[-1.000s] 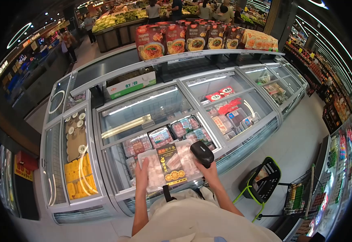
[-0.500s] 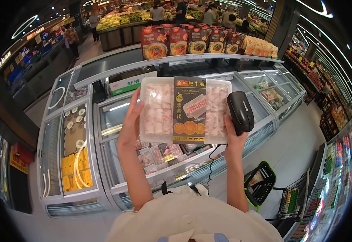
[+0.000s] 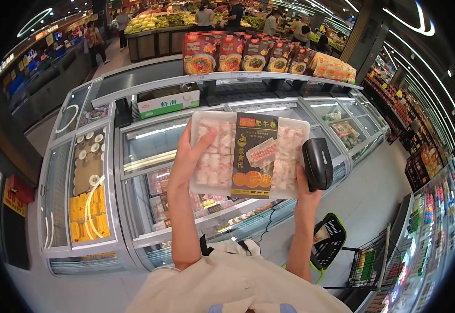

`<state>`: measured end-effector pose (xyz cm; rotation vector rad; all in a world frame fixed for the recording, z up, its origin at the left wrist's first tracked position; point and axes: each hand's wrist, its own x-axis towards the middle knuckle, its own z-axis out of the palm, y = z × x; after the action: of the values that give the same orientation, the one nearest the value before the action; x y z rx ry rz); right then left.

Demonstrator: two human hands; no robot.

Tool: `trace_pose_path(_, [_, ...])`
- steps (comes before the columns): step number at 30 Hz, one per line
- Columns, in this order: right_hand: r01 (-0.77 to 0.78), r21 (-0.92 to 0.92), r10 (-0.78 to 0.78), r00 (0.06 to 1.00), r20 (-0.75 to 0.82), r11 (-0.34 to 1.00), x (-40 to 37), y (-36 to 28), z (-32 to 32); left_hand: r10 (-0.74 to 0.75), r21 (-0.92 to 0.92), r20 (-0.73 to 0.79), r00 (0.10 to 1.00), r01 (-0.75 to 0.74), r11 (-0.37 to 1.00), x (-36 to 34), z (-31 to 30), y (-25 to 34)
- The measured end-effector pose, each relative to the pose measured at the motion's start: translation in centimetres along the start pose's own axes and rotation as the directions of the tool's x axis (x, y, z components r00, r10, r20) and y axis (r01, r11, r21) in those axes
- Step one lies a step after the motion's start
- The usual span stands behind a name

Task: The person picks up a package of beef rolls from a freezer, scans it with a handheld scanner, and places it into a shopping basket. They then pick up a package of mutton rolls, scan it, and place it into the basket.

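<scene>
A white tray of frozen beef rolls point(image 3: 214, 169) with a black printed sleeve is held up in front of me, its label facing me. My left hand point(image 3: 185, 154) is closed on its left side, the thumb lying across the clear film. A black barcode scanner point(image 3: 317, 164) is in my right hand point(image 3: 308, 197), just beyond the tray's right edge. That hand's thumb presses against the tray's lower right side, and its other fingers are mostly hidden behind the scanner. Below the tray, a glass-topped freezer point(image 3: 149, 156) holds several packed meats.
A coiled cable point(image 3: 269, 221) hangs below the tray. Right of me are a black basket point(image 3: 329, 240) with a green rim and a shopping cart point(image 3: 376, 263). Red noodle packs point(image 3: 201, 55) line the shelf above the freezers. A white-green carton point(image 3: 169, 104) sits behind. People stand near the produce.
The tray and scanner have shifted slightly right and down in view. My left thumb has moved from the tray's edge onto its film. The view has turned slightly.
</scene>
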<state>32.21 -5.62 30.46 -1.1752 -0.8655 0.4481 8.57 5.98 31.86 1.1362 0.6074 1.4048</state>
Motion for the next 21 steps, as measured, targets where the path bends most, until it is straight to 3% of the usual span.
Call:
trace_pose_path(8, [0.025, -0.021, -0.027, 0.996, -0.080, 0.999, 0.1, 0.1, -0.5, 0.035, 0.029, 0.024, 0.999, -0.036, 0.999, 0.0, 0.5, -0.4])
trace_pose_path(12, [0.147, -0.016, -0.148, 0.984, -0.095, 0.989, 0.7, -0.2, -0.7, -0.011, -0.001, 0.038, 0.999, 0.011, 1.000, 0.0, 1.0, -0.5])
trace_pose_path(18, [0.101, 0.013, -0.100, 0.991, -0.088, 0.995, 0.2, -1.1, -0.3, 0.057, -0.004, 0.051, 0.997, -0.057, 0.998, -0.1, 0.7, -0.2])
trace_pose_path(21, [0.109, 0.017, -0.107, 0.990, -0.095, 0.994, 0.1, -0.9, 0.0, -0.014, -0.010, 0.022, 1.000, 0.014, 1.000, -0.4, 0.6, 0.5])
